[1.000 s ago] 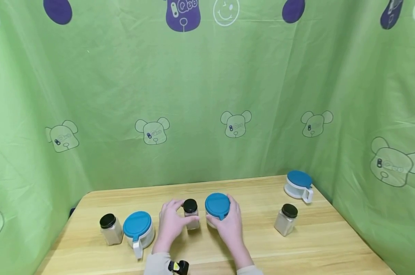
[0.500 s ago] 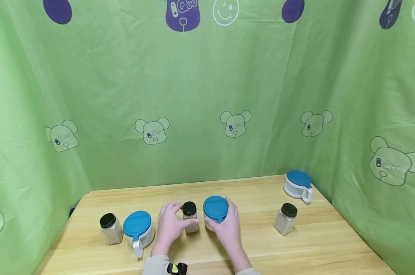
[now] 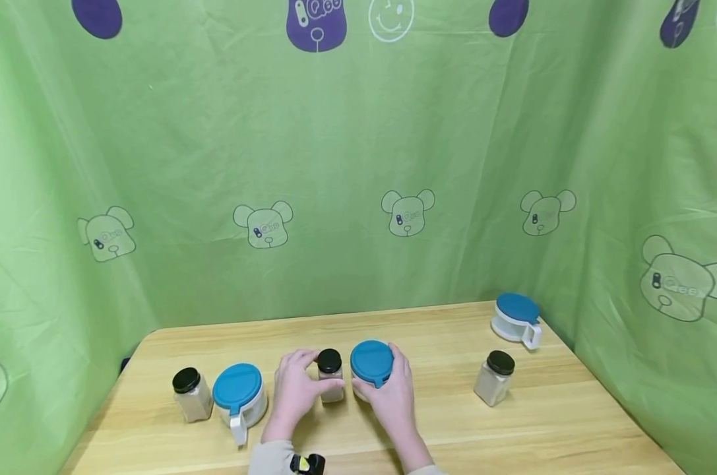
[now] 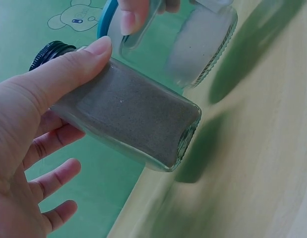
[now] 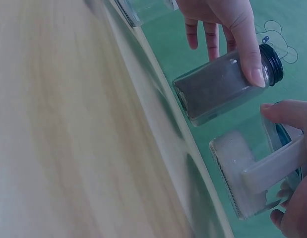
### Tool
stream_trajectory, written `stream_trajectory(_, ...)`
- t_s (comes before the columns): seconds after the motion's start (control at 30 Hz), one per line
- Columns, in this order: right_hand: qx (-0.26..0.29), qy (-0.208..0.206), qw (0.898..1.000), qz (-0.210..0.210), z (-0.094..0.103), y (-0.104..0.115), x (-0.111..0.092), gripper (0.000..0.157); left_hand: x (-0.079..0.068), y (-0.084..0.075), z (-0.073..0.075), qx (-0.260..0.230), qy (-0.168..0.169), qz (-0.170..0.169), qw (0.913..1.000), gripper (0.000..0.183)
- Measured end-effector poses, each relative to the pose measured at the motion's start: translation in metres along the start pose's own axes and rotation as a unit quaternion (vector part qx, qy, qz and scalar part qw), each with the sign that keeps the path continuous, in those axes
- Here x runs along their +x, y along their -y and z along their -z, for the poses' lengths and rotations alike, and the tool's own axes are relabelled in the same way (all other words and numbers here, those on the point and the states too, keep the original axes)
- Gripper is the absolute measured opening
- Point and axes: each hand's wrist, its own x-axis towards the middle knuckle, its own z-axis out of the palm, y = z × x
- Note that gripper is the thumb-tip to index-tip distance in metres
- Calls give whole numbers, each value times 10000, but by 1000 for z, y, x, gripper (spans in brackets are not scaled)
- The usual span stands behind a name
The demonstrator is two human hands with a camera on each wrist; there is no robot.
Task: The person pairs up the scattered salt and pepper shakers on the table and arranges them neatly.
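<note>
My left hand [image 3: 295, 389] pinches a square glass jar [image 4: 128, 114] with a black lid and grey-brown powder inside, thumb across its near side. Beside it, my right hand [image 3: 394, 392] grips a round glass jar [image 5: 232, 158] of white grains, with a blue lid [image 3: 372, 360] and a white handle. Both jars are upright and a small gap parts them. In the left wrist view their bases look slightly above the wooden table [image 4: 272, 148], shadows falling beside them. The left hand's remaining fingers spread loosely behind the powder jar.
To the left stand another black-lidded jar [image 3: 192, 396] and a blue-lidded jar [image 3: 239, 396] with its handle toward me. On the right are a black-lidded jar [image 3: 493, 379] and, near the back corner, a blue-lidded jar [image 3: 515, 320]. A green curtain [image 3: 334, 264] hangs behind the table.
Both hands have come slightly toward me with their jars, mostly in the first half second. The blue-lidded jar has shifted a little left, closer to the powder jar. The other jars stay put.
</note>
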Motion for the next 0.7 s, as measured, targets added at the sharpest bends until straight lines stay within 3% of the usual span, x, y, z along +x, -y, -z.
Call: stream_trajectory(0.7, -107, 61, 9999, -90, -1, -4, -2, 97, -2, 0, -2, 146, 20, -35, 9999, 76)
